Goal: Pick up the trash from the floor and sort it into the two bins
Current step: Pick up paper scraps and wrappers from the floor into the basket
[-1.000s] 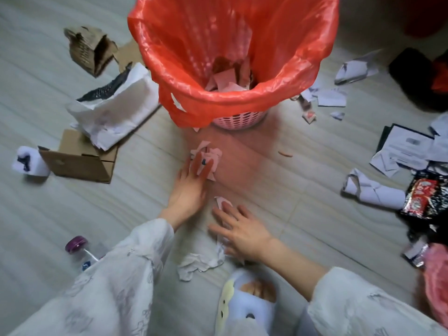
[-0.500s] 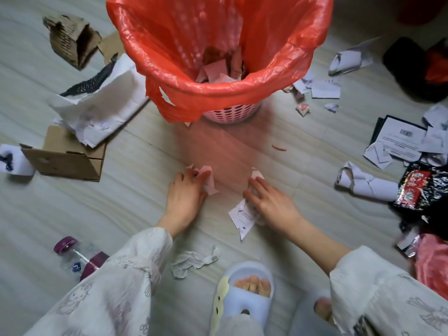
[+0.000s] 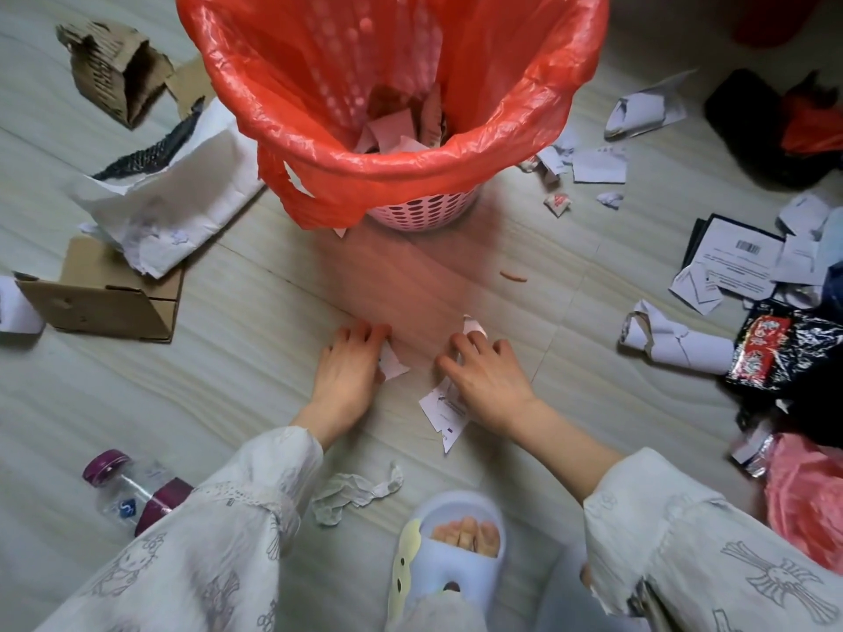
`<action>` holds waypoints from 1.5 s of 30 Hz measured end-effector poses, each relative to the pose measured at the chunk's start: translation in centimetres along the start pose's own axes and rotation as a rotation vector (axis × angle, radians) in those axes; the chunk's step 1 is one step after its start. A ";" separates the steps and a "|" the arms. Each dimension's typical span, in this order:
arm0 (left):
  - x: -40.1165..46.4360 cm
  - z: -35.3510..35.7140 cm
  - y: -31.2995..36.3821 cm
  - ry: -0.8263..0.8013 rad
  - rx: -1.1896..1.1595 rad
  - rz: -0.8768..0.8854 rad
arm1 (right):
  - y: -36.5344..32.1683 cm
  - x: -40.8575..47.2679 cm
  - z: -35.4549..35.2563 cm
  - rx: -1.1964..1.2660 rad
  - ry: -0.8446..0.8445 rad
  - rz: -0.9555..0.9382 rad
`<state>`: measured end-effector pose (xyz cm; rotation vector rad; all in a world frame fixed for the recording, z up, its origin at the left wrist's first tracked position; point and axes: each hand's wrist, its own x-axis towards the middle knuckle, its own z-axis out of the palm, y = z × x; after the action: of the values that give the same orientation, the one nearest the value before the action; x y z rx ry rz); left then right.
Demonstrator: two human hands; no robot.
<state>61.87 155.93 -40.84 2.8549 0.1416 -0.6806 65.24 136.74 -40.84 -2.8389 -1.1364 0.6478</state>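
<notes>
I see my left hand (image 3: 347, 368) down on the floor (image 3: 255, 403), fingers curled around a white paper scrap (image 3: 392, 360). My right hand (image 3: 484, 376) grips printed paper pieces (image 3: 443, 410) just beside it, near the red-lined bin (image 3: 410, 175) that stands farther off.

floor: pale wood-look planks (image 3: 191, 403) | foot in light blue slipper (image 3: 449, 554) | patterned white sleeves (image 3: 219, 531)

Both arms reach down, left hand (image 3: 347, 372) and right hand (image 3: 487, 380) low, fingers curled.
</notes>
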 end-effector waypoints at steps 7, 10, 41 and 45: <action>-1.0 0.8 -0.3 0.083 -0.201 0.073 | -0.3 0.6 0.1 0.127 -0.105 0.028; -1.4 0.5 -0.1 0.130 -0.211 0.084 | -0.1 0.1 -0.5 0.173 -0.207 0.056; 1.4 -24.9 5.8 0.832 -0.470 0.210 | 1.2 2.2 -26.3 0.793 0.833 0.174; -2.7 -19.9 4.4 0.932 -0.452 0.173 | -1.3 -0.2 -21.8 0.757 0.738 0.033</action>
<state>68.72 155.86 -21.50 2.4522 0.1503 0.6637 72.62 140.53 -20.63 -2.1176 -0.5464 -0.0238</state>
